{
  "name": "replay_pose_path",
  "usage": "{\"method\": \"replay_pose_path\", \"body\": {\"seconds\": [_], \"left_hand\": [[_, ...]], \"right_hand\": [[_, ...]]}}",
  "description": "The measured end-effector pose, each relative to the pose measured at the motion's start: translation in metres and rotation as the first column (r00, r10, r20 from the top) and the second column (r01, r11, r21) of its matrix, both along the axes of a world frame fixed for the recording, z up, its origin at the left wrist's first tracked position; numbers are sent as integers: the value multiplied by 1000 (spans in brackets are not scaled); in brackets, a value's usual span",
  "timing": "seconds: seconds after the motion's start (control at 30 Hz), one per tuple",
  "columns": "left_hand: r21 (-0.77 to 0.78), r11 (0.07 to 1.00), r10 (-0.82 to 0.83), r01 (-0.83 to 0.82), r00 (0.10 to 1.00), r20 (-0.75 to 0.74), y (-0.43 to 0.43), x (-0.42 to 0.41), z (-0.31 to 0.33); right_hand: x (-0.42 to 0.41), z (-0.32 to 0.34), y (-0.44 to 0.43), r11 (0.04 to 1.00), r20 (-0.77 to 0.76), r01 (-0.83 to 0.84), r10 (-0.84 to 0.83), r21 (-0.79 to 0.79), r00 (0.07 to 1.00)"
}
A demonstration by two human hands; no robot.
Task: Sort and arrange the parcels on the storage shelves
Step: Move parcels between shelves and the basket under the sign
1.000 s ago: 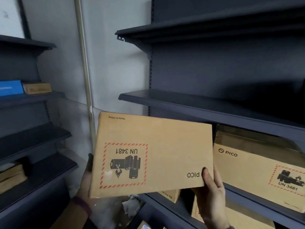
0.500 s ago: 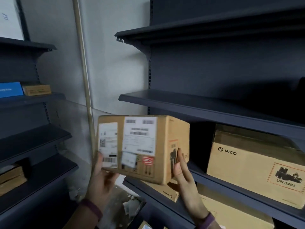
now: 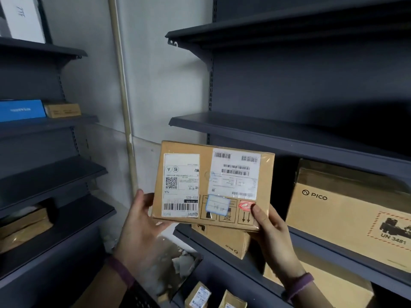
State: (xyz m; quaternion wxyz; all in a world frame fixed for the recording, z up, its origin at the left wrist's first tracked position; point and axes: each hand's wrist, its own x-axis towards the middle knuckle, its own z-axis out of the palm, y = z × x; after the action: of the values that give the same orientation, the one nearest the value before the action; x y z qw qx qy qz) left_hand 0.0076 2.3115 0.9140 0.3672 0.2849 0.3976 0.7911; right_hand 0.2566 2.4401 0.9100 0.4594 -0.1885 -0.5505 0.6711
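We hold the brown parcel [image 3: 213,185] up in front of the dark shelves. Our left hand [image 3: 142,221] grips its bottom left corner. Our right hand [image 3: 269,232] grips its bottom right corner, thumb on the front. Its top edge sits near the lip of the shelf board [image 3: 266,132]. A dark gap lies between it and the big box [image 3: 347,214]. A small box [image 3: 224,241] sits just below.

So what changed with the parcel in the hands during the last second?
The parcel was turned over: the face with the UN 3481 mark went out of view, and the face with shipping labels now looks at the camera. The left hand and right hand kept hold of it. The large PICO box stayed put.
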Motion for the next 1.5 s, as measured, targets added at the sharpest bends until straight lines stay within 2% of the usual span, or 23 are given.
{"method": "replay_pose_path", "body": {"seconds": [0.07,0.13,0.2,0.37,0.53,0.63,0.8,0.97,1.1,1.27,1.37,1.5], "left_hand": [[-90,996,-23,23,1000,1,-3,-5,11],[-192,977,-118,90,983,-141,-5,-6,18],[-251,964,-148,90,964,-221,-9,-10,15],[-330,907,-303,263,950,-76,-26,-35,-11],[-357,883,-304,304,951,57,-31,-43,-39],[-338,839,-387,427,904,180,-41,-53,-52],[-374,781,-456,500,866,205,-46,-66,-78],[-483,691,-481,538,841,249,-27,-23,-109],[-520,641,-548,564,811,205,1,21,-123],[-588,454,-704,669,674,223,40,92,-137],[-647,354,-754,676,616,231,63,144,-145],[-694,214,-846,688,485,220,81,233,-150]], "right_hand": [[3,1,-4,1000,46,-16,16,19,999],[3,-1,-13,999,70,-36,34,14,997],[6,-9,-22,998,89,-59,59,-8,994],[6,-25,-33,997,297,-82,81,-12,952],[-32,-41,-47,987,233,67,-31,-148,972],[-49,-51,-56,973,245,138,-91,-183,965],[-43,-79,-74,940,218,149,-83,-307,972],[-13,-112,-94,858,216,272,-194,-435,957],[29,-128,-109,777,274,434,-342,-455,899],[100,-140,-128,603,395,678,-551,-421,735],[146,-145,-138,480,380,757,-665,-443,643],[215,-152,-161,338,339,814,-783,-474,522]]}}
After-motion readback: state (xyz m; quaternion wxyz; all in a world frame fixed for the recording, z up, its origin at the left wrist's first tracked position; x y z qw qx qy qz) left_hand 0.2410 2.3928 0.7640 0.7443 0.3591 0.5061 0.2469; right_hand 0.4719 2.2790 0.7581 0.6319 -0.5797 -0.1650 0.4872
